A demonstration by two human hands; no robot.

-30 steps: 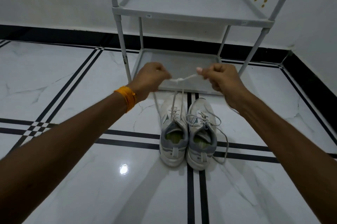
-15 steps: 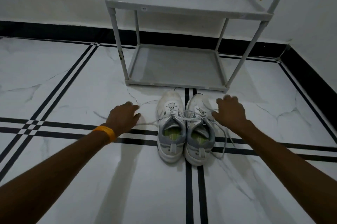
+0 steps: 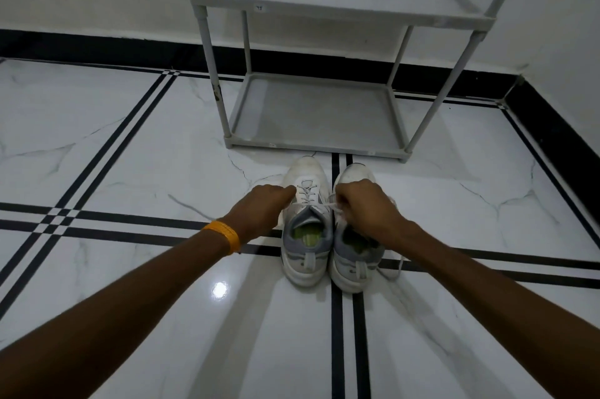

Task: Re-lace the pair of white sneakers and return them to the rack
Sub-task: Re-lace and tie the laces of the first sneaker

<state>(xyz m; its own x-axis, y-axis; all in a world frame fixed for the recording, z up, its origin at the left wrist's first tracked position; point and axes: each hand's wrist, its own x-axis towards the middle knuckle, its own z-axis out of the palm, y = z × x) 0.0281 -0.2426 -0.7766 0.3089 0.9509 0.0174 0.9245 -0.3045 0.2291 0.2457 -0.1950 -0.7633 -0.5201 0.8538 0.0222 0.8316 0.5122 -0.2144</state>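
Covering the right sneaker front, right hand closed on a lace, left hand grip hard to tell, left sneaker beside it, rack just beyond, open floor around.

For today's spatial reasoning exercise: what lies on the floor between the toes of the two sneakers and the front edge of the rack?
In the head view, only bare floor separates the sneakers from the rack.
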